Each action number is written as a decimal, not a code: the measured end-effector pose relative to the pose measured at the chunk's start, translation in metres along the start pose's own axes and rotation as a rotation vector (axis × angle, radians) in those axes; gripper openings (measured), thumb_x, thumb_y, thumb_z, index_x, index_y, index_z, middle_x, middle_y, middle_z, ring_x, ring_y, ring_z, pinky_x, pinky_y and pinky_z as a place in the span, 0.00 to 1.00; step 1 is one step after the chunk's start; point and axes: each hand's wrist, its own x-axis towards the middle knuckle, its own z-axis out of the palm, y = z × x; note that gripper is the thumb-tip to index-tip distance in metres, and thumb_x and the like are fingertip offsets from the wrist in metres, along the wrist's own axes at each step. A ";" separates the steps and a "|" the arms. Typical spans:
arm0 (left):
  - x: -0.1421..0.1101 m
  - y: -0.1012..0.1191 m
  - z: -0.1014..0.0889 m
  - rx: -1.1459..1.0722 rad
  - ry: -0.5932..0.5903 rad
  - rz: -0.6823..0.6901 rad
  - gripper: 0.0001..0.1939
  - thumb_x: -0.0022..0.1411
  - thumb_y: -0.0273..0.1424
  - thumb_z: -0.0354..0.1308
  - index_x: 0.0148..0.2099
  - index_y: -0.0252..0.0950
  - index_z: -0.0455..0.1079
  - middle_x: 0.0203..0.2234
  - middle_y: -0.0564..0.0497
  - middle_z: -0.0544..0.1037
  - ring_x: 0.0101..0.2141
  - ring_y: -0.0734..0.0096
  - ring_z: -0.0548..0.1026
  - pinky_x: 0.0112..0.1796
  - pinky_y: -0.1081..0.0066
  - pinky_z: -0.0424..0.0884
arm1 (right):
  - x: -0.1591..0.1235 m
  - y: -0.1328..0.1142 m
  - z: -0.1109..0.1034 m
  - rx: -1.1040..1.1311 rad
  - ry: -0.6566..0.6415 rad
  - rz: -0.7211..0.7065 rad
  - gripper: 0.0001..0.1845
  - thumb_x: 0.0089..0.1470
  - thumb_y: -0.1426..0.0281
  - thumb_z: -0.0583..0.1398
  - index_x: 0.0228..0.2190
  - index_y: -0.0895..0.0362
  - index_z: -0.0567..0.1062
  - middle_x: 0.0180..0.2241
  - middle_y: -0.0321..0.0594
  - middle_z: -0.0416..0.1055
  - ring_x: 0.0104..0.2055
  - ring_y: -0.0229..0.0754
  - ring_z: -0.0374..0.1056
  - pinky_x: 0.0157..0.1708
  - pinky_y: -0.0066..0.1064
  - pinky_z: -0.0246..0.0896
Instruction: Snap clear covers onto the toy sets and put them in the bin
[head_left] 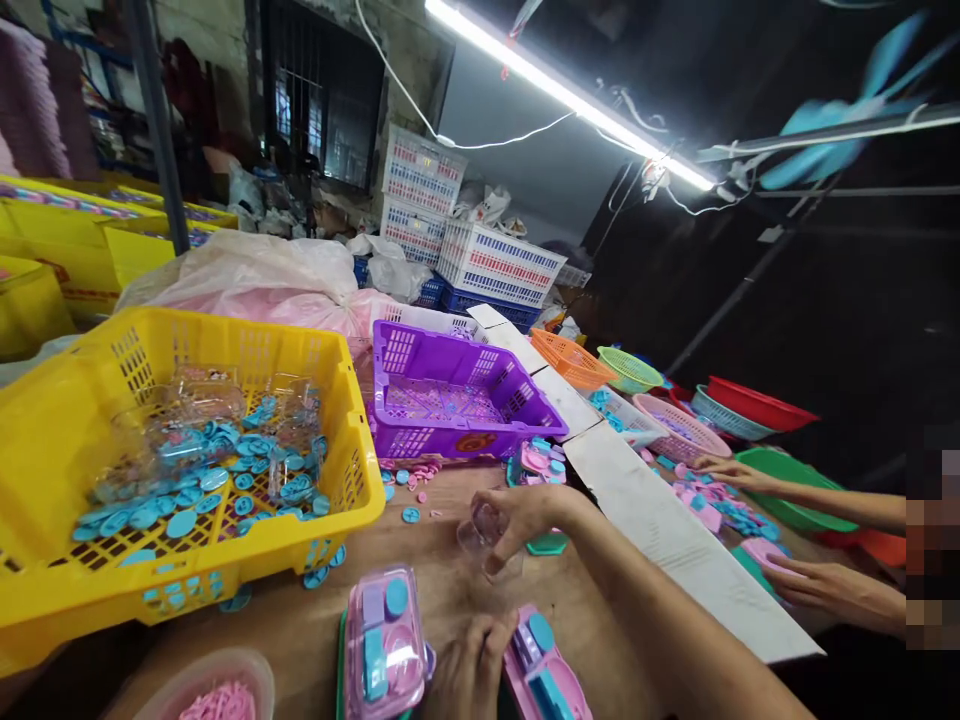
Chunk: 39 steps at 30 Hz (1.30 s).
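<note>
My right hand is curled around a clear plastic cover above the wooden table. Low in the view, my left hand has its fingers bent against the edge of a pink toy tray, which carries blue and purple pieces. Left of that hand lies a toy case with a clear pink lid over similar pieces and a green base. Behind my right hand is a stack of pink and blue toy trays, partly hidden. Small blue discs and pink bits are scattered nearby.
A yellow basket with blue discs and clear covers fills the left. Behind stands a purple basket. A tub of pink pieces is in front. Beyond a white board, a co-worker's hands handle pink parts.
</note>
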 end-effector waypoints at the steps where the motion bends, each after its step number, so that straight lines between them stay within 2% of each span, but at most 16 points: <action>1: 0.001 -0.001 -0.004 -0.028 -0.051 0.013 0.53 0.63 0.21 0.68 0.84 0.54 0.56 0.71 0.42 0.76 0.67 0.43 0.79 0.64 0.54 0.81 | 0.008 -0.001 0.010 0.017 0.028 0.000 0.57 0.34 0.49 0.83 0.64 0.54 0.77 0.56 0.49 0.82 0.58 0.64 0.79 0.58 0.46 0.74; 3: 0.002 0.002 -0.017 -0.100 -0.120 0.027 0.66 0.52 0.31 0.79 0.85 0.50 0.50 0.74 0.38 0.71 0.70 0.34 0.74 0.68 0.45 0.77 | 0.012 0.003 0.025 0.064 0.119 -0.028 0.61 0.36 0.51 0.83 0.67 0.57 0.73 0.57 0.52 0.81 0.59 0.63 0.79 0.57 0.43 0.73; 5: 0.005 0.012 -0.033 -0.166 -0.139 0.014 0.72 0.44 0.35 0.83 0.85 0.45 0.48 0.75 0.34 0.67 0.72 0.30 0.70 0.71 0.38 0.71 | 0.003 0.010 0.034 0.123 0.178 -0.048 0.64 0.39 0.52 0.82 0.72 0.58 0.66 0.57 0.53 0.80 0.58 0.61 0.79 0.57 0.42 0.73; 8: 0.010 0.028 -0.052 -0.215 -0.139 -0.017 0.65 0.48 0.33 0.81 0.82 0.42 0.52 0.73 0.35 0.68 0.73 0.34 0.69 0.73 0.36 0.67 | -0.020 0.022 0.042 0.201 0.231 -0.072 0.61 0.43 0.53 0.81 0.71 0.56 0.64 0.53 0.49 0.82 0.55 0.58 0.79 0.55 0.40 0.72; 10: 0.012 0.033 -0.057 -0.230 -0.130 0.001 0.62 0.50 0.32 0.80 0.80 0.43 0.51 0.72 0.36 0.69 0.72 0.34 0.70 0.73 0.35 0.67 | -0.035 0.028 0.047 0.241 0.299 -0.083 0.57 0.47 0.52 0.80 0.69 0.54 0.63 0.49 0.46 0.82 0.53 0.56 0.79 0.54 0.39 0.72; 13: 0.010 0.031 -0.056 -0.221 -0.100 0.046 0.63 0.52 0.32 0.79 0.81 0.45 0.48 0.72 0.36 0.68 0.72 0.35 0.70 0.72 0.35 0.69 | -0.055 0.036 0.062 0.414 0.531 -0.172 0.50 0.51 0.48 0.78 0.64 0.51 0.64 0.51 0.44 0.80 0.52 0.54 0.78 0.54 0.41 0.73; 16: 0.007 0.027 -0.053 -0.173 -0.069 0.071 0.63 0.55 0.32 0.78 0.82 0.45 0.44 0.74 0.35 0.66 0.72 0.34 0.69 0.72 0.35 0.69 | -0.069 0.043 0.092 0.720 0.772 -0.317 0.45 0.44 0.48 0.81 0.54 0.50 0.67 0.54 0.44 0.78 0.54 0.54 0.78 0.55 0.45 0.77; 19: 0.007 0.025 -0.052 -0.143 -0.044 0.125 0.61 0.58 0.33 0.77 0.83 0.44 0.44 0.73 0.34 0.66 0.72 0.34 0.70 0.71 0.34 0.69 | -0.077 0.046 0.129 1.042 0.866 -0.361 0.51 0.40 0.49 0.83 0.54 0.47 0.63 0.52 0.42 0.76 0.50 0.53 0.79 0.40 0.41 0.83; 21: 0.008 0.024 -0.053 -0.143 -0.050 0.144 0.61 0.58 0.34 0.76 0.82 0.44 0.43 0.73 0.34 0.66 0.72 0.34 0.70 0.71 0.35 0.70 | -0.079 0.045 0.152 1.188 0.913 -0.367 0.52 0.44 0.49 0.82 0.60 0.44 0.61 0.47 0.37 0.74 0.45 0.51 0.80 0.29 0.35 0.80; 24: 0.010 0.022 -0.055 -0.156 -0.075 0.133 0.60 0.59 0.35 0.77 0.82 0.43 0.43 0.73 0.33 0.66 0.72 0.36 0.70 0.71 0.38 0.70 | -0.083 0.041 0.174 1.342 0.960 -0.396 0.46 0.55 0.41 0.75 0.63 0.42 0.63 0.41 0.34 0.71 0.41 0.47 0.79 0.22 0.29 0.76; 27: 0.011 0.021 -0.057 -0.174 -0.090 0.118 0.59 0.60 0.37 0.77 0.81 0.41 0.44 0.73 0.32 0.66 0.73 0.35 0.69 0.72 0.37 0.68 | -0.088 0.038 0.183 1.541 0.940 -0.404 0.41 0.58 0.29 0.64 0.59 0.42 0.67 0.44 0.37 0.74 0.39 0.48 0.80 0.19 0.29 0.74; 30: 0.012 0.022 -0.059 -0.189 -0.102 0.091 0.59 0.59 0.37 0.78 0.81 0.40 0.46 0.73 0.31 0.67 0.74 0.35 0.68 0.72 0.36 0.67 | -0.098 0.040 0.189 1.611 0.933 -0.387 0.39 0.60 0.27 0.59 0.57 0.40 0.68 0.46 0.39 0.78 0.42 0.51 0.81 0.24 0.33 0.77; 32: 0.011 0.024 -0.060 -0.204 -0.104 0.091 0.59 0.59 0.37 0.77 0.81 0.40 0.45 0.73 0.31 0.66 0.73 0.35 0.69 0.72 0.36 0.67 | -0.104 0.042 0.192 1.566 0.962 -0.409 0.34 0.63 0.32 0.59 0.58 0.39 0.67 0.49 0.39 0.80 0.48 0.53 0.81 0.31 0.39 0.81; 34: 0.010 0.025 -0.060 -0.225 -0.098 0.090 0.61 0.59 0.37 0.78 0.82 0.40 0.43 0.75 0.31 0.65 0.74 0.34 0.69 0.72 0.36 0.68 | -0.108 0.044 0.195 1.441 1.028 -0.471 0.32 0.63 0.39 0.62 0.61 0.38 0.67 0.54 0.40 0.79 0.56 0.56 0.79 0.43 0.48 0.84; 36: 0.009 0.025 -0.059 -0.248 -0.095 0.076 0.62 0.59 0.39 0.78 0.82 0.39 0.42 0.75 0.31 0.65 0.73 0.33 0.69 0.72 0.36 0.68 | -0.110 0.043 0.195 1.220 1.096 -0.547 0.34 0.60 0.45 0.67 0.63 0.39 0.69 0.60 0.42 0.76 0.65 0.58 0.74 0.60 0.56 0.79; 39: 0.011 0.025 -0.058 -0.279 -0.102 0.062 0.61 0.58 0.41 0.79 0.80 0.37 0.45 0.74 0.30 0.66 0.72 0.33 0.70 0.71 0.36 0.69 | -0.112 0.033 0.184 0.779 1.074 -0.637 0.33 0.60 0.51 0.72 0.62 0.43 0.74 0.67 0.46 0.69 0.75 0.60 0.63 0.76 0.60 0.60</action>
